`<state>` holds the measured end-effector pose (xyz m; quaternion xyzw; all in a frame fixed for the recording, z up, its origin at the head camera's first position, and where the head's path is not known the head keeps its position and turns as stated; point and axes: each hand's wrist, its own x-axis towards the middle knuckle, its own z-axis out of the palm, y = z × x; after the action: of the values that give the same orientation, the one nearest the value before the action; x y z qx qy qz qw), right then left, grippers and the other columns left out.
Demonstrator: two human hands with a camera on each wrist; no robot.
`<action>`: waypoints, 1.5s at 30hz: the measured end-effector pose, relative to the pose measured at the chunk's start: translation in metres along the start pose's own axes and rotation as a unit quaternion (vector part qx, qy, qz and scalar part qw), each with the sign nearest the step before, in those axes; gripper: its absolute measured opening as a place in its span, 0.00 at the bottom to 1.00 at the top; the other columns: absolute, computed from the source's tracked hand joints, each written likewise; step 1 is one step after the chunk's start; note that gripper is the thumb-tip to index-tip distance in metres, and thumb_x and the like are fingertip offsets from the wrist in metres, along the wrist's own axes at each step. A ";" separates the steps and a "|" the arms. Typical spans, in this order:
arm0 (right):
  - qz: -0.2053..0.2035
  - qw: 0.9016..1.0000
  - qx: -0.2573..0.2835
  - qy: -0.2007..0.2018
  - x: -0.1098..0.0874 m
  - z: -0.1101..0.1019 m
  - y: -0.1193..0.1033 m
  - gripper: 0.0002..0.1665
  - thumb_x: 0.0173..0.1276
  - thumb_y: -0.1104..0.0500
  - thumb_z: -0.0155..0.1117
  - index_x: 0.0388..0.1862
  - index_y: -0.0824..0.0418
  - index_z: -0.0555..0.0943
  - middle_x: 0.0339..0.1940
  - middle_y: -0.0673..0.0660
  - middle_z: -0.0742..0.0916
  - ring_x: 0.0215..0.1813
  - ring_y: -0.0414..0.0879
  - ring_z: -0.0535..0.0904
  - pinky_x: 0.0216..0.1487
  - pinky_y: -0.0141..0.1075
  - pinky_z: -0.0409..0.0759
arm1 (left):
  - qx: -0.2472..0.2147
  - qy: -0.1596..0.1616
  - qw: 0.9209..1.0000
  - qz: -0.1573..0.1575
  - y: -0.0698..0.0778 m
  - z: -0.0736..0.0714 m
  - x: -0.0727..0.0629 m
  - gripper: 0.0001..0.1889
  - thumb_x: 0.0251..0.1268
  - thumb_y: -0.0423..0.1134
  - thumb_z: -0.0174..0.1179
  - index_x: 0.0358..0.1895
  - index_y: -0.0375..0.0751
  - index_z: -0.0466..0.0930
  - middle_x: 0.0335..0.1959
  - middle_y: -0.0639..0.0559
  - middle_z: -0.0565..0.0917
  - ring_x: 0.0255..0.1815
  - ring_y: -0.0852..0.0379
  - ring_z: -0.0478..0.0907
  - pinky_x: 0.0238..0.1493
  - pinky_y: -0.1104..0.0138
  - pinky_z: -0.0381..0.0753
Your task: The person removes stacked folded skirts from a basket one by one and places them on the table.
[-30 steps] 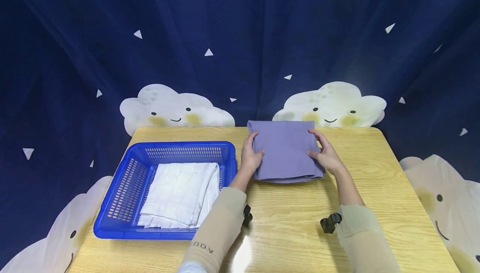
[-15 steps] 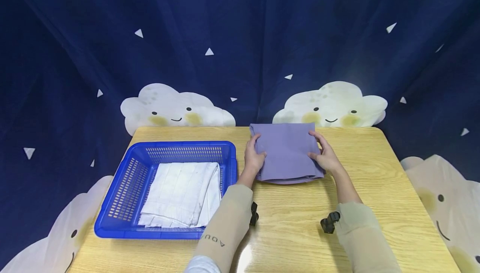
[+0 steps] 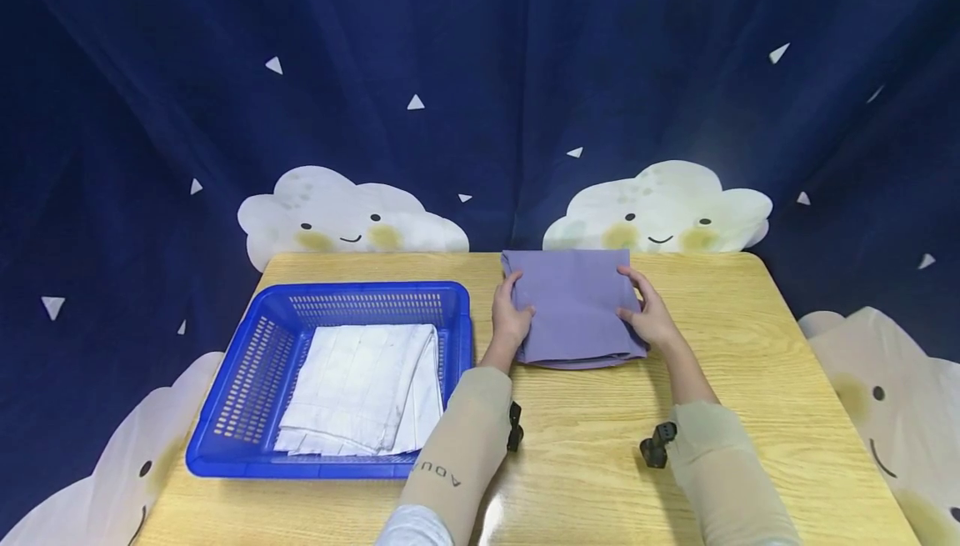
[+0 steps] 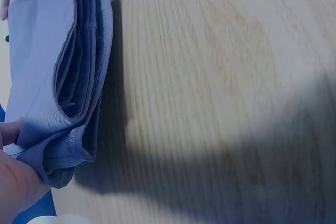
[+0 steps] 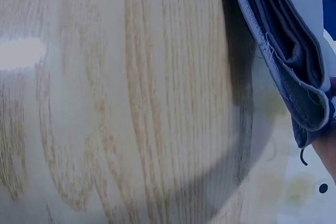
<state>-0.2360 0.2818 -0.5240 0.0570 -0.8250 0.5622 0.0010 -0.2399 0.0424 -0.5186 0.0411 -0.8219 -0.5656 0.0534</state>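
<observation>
A purple cloth [image 3: 573, 304], folded into a thick squarish bundle, lies at the far side of the wooden table between my two hands. My left hand [image 3: 510, 318] grips its left side, thumb on the top face. On the opposite side my right hand [image 3: 651, 314] holds the edge, also with the thumb on top. Both wrist views look along the near edge of the bundle, where several stacked layers of the cloth [image 4: 44, 72] show. Loose threads hang from the seam of the cloth [image 5: 286, 85] in the right wrist view.
Left of the hands stands a blue plastic basket [image 3: 251, 464] with slotted walls. Inside it lies a folded white cloth [image 3: 352, 388]. The wooden table [image 3: 585, 463] ends at a dark blue curtain [image 3: 480, 46] printed with clouds and triangles.
The purple cloth has come slightly nearer and lower, its far edge dropping a little. My left hand has shifted slightly right with its side; the right hand has hardly moved.
</observation>
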 end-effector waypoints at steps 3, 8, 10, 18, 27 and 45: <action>-0.002 1.000 -0.002 0.001 -0.001 0.000 0.003 0.45 0.53 0.82 0.53 0.69 0.61 0.57 0.70 0.66 0.58 0.69 0.61 0.50 0.63 0.58 0.56 | 0.003 -0.007 1.000 -0.012 0.000 0.002 -0.002 0.33 0.46 0.19 0.60 0.60 0.44 0.69 0.57 0.38 0.71 0.60 0.43 0.67 0.61 0.57 0.66; -0.006 1.000 -0.005 0.001 -0.004 0.001 0.006 0.44 0.54 0.82 0.54 0.69 0.63 0.56 0.71 0.65 0.56 0.70 0.62 0.46 0.65 0.60 0.48 | 0.021 -0.008 1.000 -0.017 -0.004 0.006 -0.003 0.34 0.46 0.19 0.61 0.60 0.45 0.69 0.56 0.40 0.72 0.58 0.43 0.69 0.59 0.56 0.68; -0.004 1.000 -0.004 0.004 -0.005 0.002 0.006 0.44 0.54 0.81 0.54 0.69 0.63 0.56 0.71 0.66 0.57 0.70 0.63 0.46 0.65 0.61 0.47 | 0.025 -0.006 1.000 -0.016 -0.005 0.007 -0.003 0.34 0.46 0.19 0.61 0.60 0.45 0.69 0.54 0.40 0.72 0.57 0.43 0.69 0.59 0.56 0.68; -0.004 1.000 0.006 0.011 -0.005 0.007 0.011 0.43 0.52 0.83 0.53 0.68 0.65 0.57 0.69 0.69 0.59 0.69 0.63 0.49 0.64 0.60 0.50 | 0.033 -0.017 0.998 -0.045 -0.007 0.009 -0.004 0.34 0.49 0.20 0.60 0.62 0.48 0.68 0.57 0.41 0.71 0.59 0.43 0.68 0.58 0.55 0.68; -0.011 1.000 -0.003 0.018 -0.006 0.008 0.020 0.42 0.51 0.83 0.53 0.67 0.67 0.59 0.69 0.69 0.59 0.69 0.65 0.50 0.65 0.61 0.49 | 0.058 -0.017 0.997 -0.055 -0.011 0.012 -0.006 0.35 0.49 0.22 0.61 0.63 0.49 0.67 0.54 0.42 0.71 0.53 0.43 0.72 0.53 0.55 0.72; 0.034 0.999 -0.007 0.023 -0.009 0.011 0.027 0.43 0.54 0.83 0.52 0.69 0.64 0.56 0.67 0.71 0.58 0.64 0.68 0.58 0.57 0.57 0.63 | 0.086 -0.025 0.993 -0.080 -0.015 0.014 -0.006 0.35 0.50 0.26 0.63 0.64 0.50 0.65 0.55 0.43 0.69 0.53 0.43 0.72 0.53 0.56 0.72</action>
<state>-0.2286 0.2823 -0.5536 0.0155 -0.8301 0.5574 0.0013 -0.2354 0.0510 -0.5375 0.0971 -0.8629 -0.4957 -0.0158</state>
